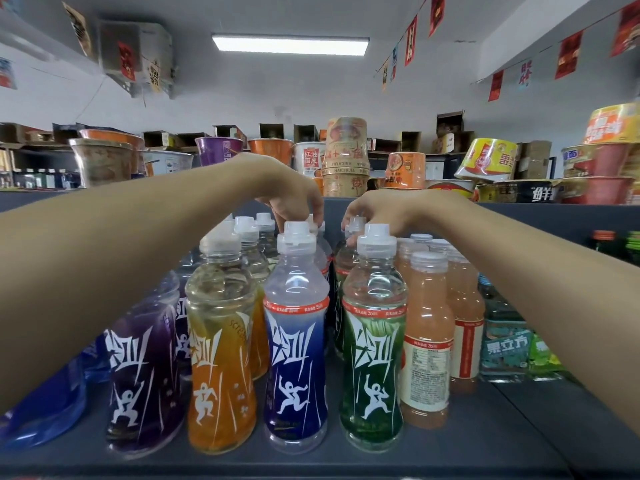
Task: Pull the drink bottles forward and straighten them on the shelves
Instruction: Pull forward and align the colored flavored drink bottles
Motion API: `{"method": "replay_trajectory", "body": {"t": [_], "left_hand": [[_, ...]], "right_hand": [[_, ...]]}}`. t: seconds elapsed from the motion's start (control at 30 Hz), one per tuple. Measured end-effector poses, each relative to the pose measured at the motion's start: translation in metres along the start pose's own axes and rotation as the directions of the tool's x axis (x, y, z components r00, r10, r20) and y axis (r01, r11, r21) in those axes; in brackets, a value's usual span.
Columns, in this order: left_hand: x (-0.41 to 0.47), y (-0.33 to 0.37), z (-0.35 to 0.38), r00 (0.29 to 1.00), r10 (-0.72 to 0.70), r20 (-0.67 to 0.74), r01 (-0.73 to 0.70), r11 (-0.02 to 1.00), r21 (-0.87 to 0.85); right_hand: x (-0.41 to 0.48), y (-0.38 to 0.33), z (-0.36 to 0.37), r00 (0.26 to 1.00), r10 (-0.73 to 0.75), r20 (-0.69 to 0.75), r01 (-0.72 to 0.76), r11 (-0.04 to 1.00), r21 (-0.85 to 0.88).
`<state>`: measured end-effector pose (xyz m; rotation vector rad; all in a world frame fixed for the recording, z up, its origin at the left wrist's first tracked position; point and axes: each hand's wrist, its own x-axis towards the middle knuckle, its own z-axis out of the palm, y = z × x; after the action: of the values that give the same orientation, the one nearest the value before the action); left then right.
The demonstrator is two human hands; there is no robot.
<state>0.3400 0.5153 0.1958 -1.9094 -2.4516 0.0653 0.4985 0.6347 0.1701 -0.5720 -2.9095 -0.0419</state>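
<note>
White rear caps [356,221] sit pinched in curled fingers, left hand [294,194] on the blue row [296,341], right hand [384,209] on the green row [374,341], open shelf [346,460] in front.

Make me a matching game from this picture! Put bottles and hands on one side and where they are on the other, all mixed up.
Things:
1 orange bottle
2 green bottle
3 left hand
4 right hand

Places:
A grips the cap of the second green bottle
B front row, just left of the blue bottle
C grips the cap of the second blue bottle
D front row, just right of the blue bottle

Pairs: 1-B; 2-D; 3-C; 4-A
</note>
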Motion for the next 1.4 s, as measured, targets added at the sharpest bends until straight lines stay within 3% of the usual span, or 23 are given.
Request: {"method": "replay_trajectory", "body": {"t": [0.33,0.53,0.67,0.77,1.07,1.23,1.4], "left_hand": [[-0.026,0.004,-0.004,0.98,0.167,0.105,-0.159,0.984,-0.083],[-0.033,0.004,-0.005,0.989,0.107,0.104,-0.097,0.99,-0.103],[-0.03,0.006,-0.003,0.997,0.073,-0.002,-0.073,0.997,0.014],[-0.029,0.006,-0.001,0.988,0.119,-0.103,-0.109,0.99,0.093],[-0.031,0.003,-0.001,0.985,0.163,-0.053,-0.165,0.986,-0.038],[-0.027,-0.001,0.001,0.984,0.151,-0.091,-0.15,0.988,0.022],[-0.034,0.001,0.0,0.981,0.163,-0.102,-0.156,0.985,0.071]], "right_hand": [[-0.023,-0.005,-0.01,0.991,-0.081,0.105,0.056,0.974,0.22],[-0.024,-0.004,-0.011,0.988,-0.075,0.134,0.036,0.961,0.272],[-0.017,-0.005,-0.01,0.999,0.016,0.034,-0.019,0.997,0.078],[-0.013,-0.005,-0.008,1.0,-0.014,-0.015,0.013,0.999,-0.037],[-0.017,-0.002,-0.006,0.996,-0.083,0.016,0.082,0.995,0.06],[-0.015,0.0,-0.001,0.995,-0.086,-0.04,0.086,0.996,-0.006],[-0.021,-0.001,-0.003,0.994,-0.107,0.003,0.107,0.99,0.088]]}}
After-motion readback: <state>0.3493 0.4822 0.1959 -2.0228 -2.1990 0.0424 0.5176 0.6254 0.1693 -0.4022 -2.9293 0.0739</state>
